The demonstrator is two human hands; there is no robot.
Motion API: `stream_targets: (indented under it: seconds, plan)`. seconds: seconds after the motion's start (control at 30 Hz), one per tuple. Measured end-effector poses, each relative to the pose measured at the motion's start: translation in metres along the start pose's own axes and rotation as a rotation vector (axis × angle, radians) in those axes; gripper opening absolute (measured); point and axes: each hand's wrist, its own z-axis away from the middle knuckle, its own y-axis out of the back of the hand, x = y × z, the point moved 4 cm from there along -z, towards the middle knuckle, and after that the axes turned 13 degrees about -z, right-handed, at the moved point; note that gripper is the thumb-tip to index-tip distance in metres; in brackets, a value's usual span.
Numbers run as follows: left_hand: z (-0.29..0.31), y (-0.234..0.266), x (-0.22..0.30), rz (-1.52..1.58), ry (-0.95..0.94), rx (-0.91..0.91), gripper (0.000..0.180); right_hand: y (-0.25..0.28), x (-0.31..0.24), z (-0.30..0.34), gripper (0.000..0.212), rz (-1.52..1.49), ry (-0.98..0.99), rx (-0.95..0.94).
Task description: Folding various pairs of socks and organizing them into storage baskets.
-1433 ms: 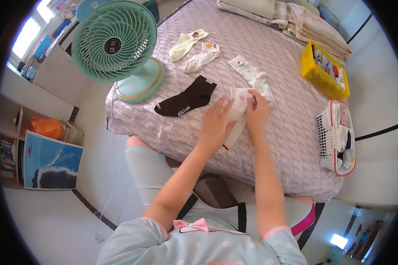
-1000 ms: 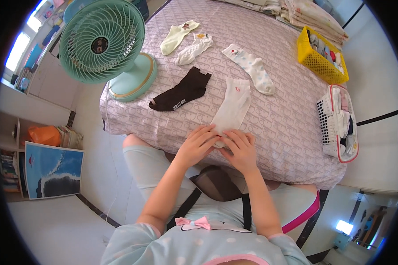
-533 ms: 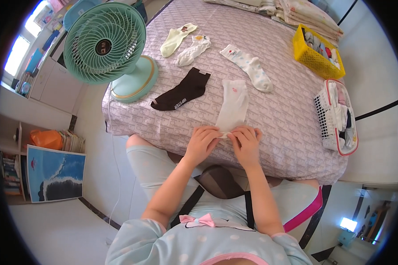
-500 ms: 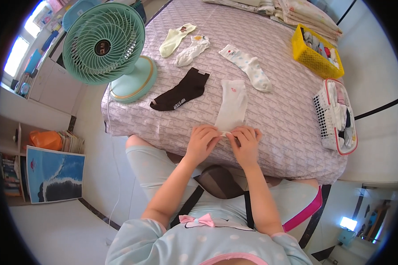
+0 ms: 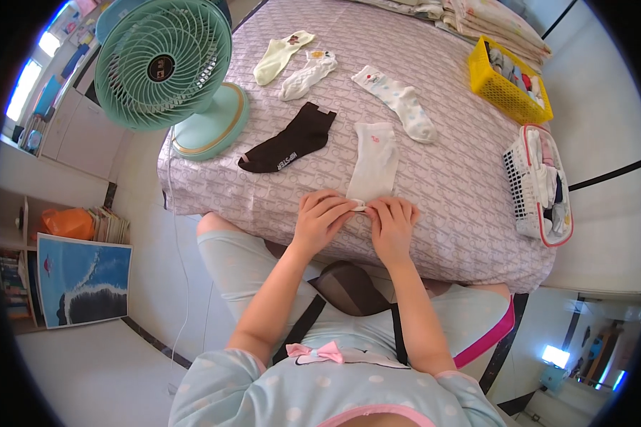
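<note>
A white sock with a small pink motif [image 5: 374, 160] lies flat before me, its near end at the bed's front edge. My left hand [image 5: 322, 219] pinches the left part of that near end, which looks folded or rolled over. On the right part of the same end, my right hand [image 5: 390, 222] is closed with thumb and fingertips. Left of this sock lies a dark brown sock [image 5: 288, 141]. Beyond are a pale yellow-green sock [image 5: 283, 58], a white textured sock [image 5: 308, 77] and a white sock with pale blue spots [image 5: 399, 105].
A green fan [image 5: 162, 67] stands at the bed's left corner. Along the right edge sit a yellow basket [image 5: 502, 92] and a white basket with red trim [image 5: 518, 192], both holding socks or cloth. Folded bedding [image 5: 495, 28] lies at the far right. The fan's cord hangs to the floor.
Both hands stay on the sock's near end, with slight finger shifts; the end looks a little more turned over. The whole view has shifted slightly.
</note>
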Motion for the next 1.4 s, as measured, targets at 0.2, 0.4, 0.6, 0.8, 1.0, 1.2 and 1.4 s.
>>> stream_targets:
  seconds: [0.2,0.4,0.6,0.8,1.0,1.2,1.4]
  plan:
    - [-0.012,-0.008,0.007,-0.096,0.148,-0.026,0.023,0.004,0.005,-0.001,0.019,-0.049,-0.163,0.017]
    - [-0.017,-0.004,0.005,-0.009,0.248,-0.068,0.021,0.009,0.001,-0.004,0.019,0.145,-0.041,0.037]
    - [-0.018,-0.003,0.004,-0.091,0.022,-0.036,0.025,0.011,0.004,-0.008,0.024,0.104,-0.038,0.068]
    - [-0.023,-0.005,0.013,-0.156,0.136,-0.164,0.018,0.009,-0.001,-0.017,0.028,0.151,0.127,0.010]
    - [-0.024,0.002,0.017,-0.102,0.278,-0.173,0.018,0.006,-0.001,-0.028,0.009,0.020,-0.058,-0.199]
    - [-0.024,0.006,0.012,-0.066,0.041,-0.111,0.022,0.002,-0.001,-0.033,0.010,0.108,-0.283,-0.303]
    - [-0.019,0.003,0.009,-0.116,0.067,-0.188,0.022,0.021,-0.012,-0.025,0.021,0.039,0.121,-0.087]
